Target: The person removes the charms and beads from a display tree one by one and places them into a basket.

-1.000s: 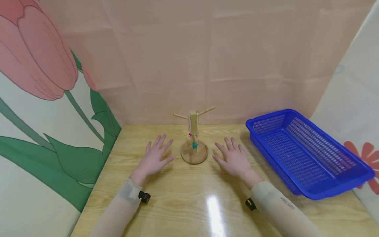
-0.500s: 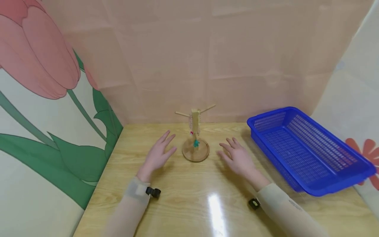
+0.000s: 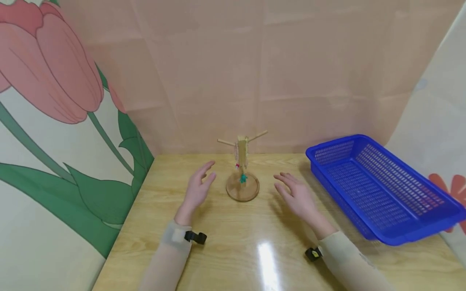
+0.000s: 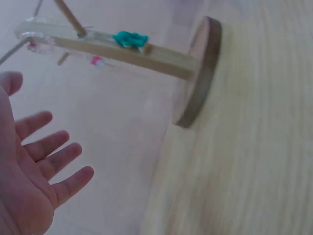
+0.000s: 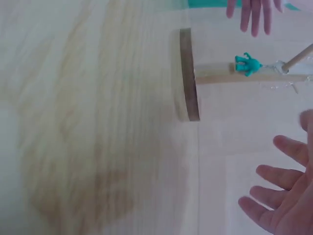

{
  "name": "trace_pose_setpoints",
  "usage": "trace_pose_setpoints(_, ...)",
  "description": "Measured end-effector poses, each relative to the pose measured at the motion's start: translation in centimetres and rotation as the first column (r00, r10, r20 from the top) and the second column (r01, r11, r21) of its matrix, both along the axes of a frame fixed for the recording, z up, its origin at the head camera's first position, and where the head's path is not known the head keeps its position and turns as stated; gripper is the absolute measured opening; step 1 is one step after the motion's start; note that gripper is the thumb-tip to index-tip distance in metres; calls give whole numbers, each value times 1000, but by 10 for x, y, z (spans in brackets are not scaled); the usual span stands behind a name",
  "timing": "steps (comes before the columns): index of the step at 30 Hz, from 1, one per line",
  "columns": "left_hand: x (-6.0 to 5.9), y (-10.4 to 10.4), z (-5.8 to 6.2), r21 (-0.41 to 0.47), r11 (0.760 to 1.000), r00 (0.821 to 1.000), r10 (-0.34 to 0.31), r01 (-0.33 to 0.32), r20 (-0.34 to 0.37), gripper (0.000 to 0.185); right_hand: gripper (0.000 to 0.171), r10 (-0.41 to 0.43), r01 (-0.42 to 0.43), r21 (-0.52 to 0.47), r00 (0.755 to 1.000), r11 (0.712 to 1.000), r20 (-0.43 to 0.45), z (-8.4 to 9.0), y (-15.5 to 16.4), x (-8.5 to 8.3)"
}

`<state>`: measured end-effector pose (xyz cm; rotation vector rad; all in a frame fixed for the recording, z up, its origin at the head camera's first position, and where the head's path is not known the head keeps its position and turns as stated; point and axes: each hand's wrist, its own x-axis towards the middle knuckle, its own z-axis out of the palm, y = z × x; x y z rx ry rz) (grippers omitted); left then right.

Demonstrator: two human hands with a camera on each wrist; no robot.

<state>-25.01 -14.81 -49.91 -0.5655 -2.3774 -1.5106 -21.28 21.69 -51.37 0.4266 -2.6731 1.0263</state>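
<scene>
A small wooden stand with a square post (image 3: 242, 152), thin pegs and a round base (image 3: 233, 193) stands on the table. Clear beaded strings hang from its top, and a teal figure charm (image 3: 243, 178) dangles low in front of the post. A small pink charm (image 3: 238, 165) hangs on its left side. My left hand (image 3: 197, 190) is to the left of the stand, fingers loosely bent, palm turned inward, holding nothing. To the right of it my right hand (image 3: 298, 197) mirrors that pose, also holding nothing. Both hands are apart from the stand.
A blue plastic basket (image 3: 364, 238) with perforated walls stands on the right of the wood-grain table (image 3: 225, 258). A pinkish cloth (image 3: 204, 81) hangs behind the table, with a tulip-print sheet (image 3: 65, 81) at the left.
Both hands have turned from spread, palms down, to palms facing inward with fingers more bent. The left hand has shifted slightly right, as has the right. The stand stays in place.
</scene>
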Motion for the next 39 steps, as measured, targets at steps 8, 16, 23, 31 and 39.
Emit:
trace_pose_setpoints(8, 3, 13, 21, 302, 945, 992, 102, -121, 78, 39, 40, 14, -18, -259, 1000, 966, -14, 11, -19, 1)
trace_pose_setpoints(16, 8, 35, 43, 474, 878, 997, 59, -71, 40, 38, 36, 5, -40, -363, 995, 931, -97, 18, -50, 3)
trace_pose_setpoints(23, 5, 49, 59, 457, 889, 997, 37, -1, -70, 49, 34, 1, -76, -465, 987, 882, -159, 32, -69, 0)
trace_pose_setpoints(31, -6, 55, 72, 633, 774, 999, 37, -26, -4, 36, 31, -15, -123, -505, 966, 854, -259, 41, -87, -1)
trace_pose_setpoints(39, -13, 54, 81, 613, 785, 993, 116, -91, -2, 29, 25, -52, -99, -564, 968, 820, -247, 78, -102, 13)
